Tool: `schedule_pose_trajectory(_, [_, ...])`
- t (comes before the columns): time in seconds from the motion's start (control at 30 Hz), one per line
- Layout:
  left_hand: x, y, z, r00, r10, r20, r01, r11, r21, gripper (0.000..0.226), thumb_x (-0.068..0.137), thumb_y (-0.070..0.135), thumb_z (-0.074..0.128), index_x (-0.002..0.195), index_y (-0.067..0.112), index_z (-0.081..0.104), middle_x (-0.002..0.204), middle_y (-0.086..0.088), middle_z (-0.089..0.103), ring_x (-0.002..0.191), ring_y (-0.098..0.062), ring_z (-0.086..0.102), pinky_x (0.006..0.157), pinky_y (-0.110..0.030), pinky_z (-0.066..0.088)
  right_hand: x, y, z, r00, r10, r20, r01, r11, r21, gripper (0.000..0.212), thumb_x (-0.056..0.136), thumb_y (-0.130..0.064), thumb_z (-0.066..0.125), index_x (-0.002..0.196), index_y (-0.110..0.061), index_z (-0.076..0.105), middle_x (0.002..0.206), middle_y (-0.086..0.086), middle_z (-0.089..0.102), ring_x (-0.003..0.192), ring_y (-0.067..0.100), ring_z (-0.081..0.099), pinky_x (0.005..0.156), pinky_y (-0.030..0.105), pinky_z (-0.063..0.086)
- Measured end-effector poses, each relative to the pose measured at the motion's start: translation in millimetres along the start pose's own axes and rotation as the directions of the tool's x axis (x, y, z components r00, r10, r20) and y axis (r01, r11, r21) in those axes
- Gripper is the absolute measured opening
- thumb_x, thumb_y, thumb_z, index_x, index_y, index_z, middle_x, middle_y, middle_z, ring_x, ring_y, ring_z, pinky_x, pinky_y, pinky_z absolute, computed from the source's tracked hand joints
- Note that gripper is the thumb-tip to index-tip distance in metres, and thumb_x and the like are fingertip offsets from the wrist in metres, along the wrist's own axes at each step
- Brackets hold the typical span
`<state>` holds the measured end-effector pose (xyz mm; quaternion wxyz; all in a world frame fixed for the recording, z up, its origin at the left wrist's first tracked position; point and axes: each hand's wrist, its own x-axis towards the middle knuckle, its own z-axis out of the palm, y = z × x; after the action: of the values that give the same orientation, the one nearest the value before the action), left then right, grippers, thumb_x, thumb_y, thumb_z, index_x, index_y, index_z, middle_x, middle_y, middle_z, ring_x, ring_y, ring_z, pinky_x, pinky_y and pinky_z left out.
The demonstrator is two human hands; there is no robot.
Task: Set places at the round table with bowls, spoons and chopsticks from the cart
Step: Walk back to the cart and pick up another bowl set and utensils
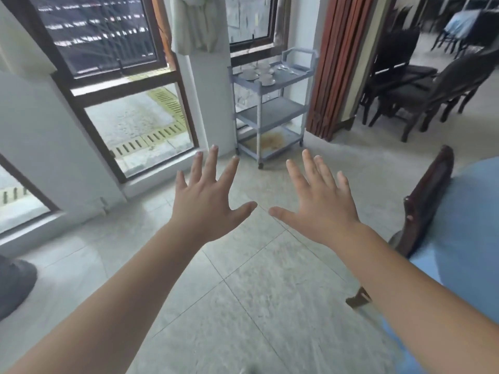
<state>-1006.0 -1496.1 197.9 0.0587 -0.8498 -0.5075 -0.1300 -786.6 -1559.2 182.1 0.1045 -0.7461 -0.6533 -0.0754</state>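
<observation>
Both hands, the left hand and the right hand, hold nothing, fingers spread wide. Right of the fingers is the blue desk (nothing set there that I can see). Past the fingertips stands the cart with the bowls and spoons waiting on top, so nearly everything is left.

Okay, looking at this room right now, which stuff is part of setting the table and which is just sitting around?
Belongs to the job:
- grey cart
- white bowls on its top shelf
- spoons beside them
- blue-clothed table at right
- left hand and right hand, both spread and holding nothing

Just lying about:
- dark chairs stacked at the back
- folding partition
- cloth hanging by the window
</observation>
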Motion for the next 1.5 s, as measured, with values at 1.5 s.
schedule_pose_trajectory(1.5, [1182.2,29.8,472.8,0.941,0.16,0.297,-0.133,0.985,-0.111,0.09,0.077,0.083,0.017,0.152,0.038,-0.003,0.164,-0.004,-0.005,0.15,-0.033,-0.006,0.115,-0.061,0.01,1074.3,502.7,372.5,0.941,0.2,0.274,-0.211,0.977,0.011,0.099,0.07,-0.091,0.007,0.15,-0.037,-0.016,0.162,-0.004,-0.022,0.149,0.018,-0.012,0.116,0.053,0.006])
